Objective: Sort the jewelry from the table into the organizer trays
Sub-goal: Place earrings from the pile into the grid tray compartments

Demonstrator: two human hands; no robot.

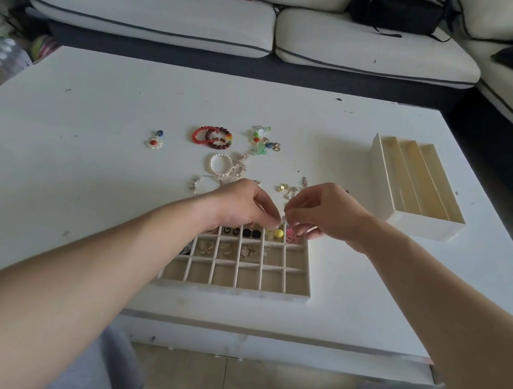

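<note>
We face a pale sofa (276, 28) across a white table (95, 92), and on the table's right side sits a cream long-slot tray (419, 226) with its lengthwise channels bare. Nearer to us, at the table's front edge, lies the grid tray (232, 290), its near rows of cells unfilled. Our left hand (243, 204) and right hand (323, 212) meet over the tray's far right corner. Both have their fingers curled and their fingertips drawn together, pinching a small pale piece (284, 220) between them; it is too small for us to tell what it is. Beyond our hands, loose on the table, lie two red bead bracelets (212, 136) overlapping each other and a pearl bracelet (220, 164) just in front of them. A cluster of green-and-white charms (260, 140) lies to their right, and a flower pendant (155, 140) lies apart on the left. A few gold bits (283, 187) lie just beyond our right hand. In the tray's far row we see black studs (252, 233), a yellow bead (278, 233) and a pink piece (294, 236) in neighbouring cells. Gold earrings (205, 247) lie in the row behind them, closer to us.
</note>
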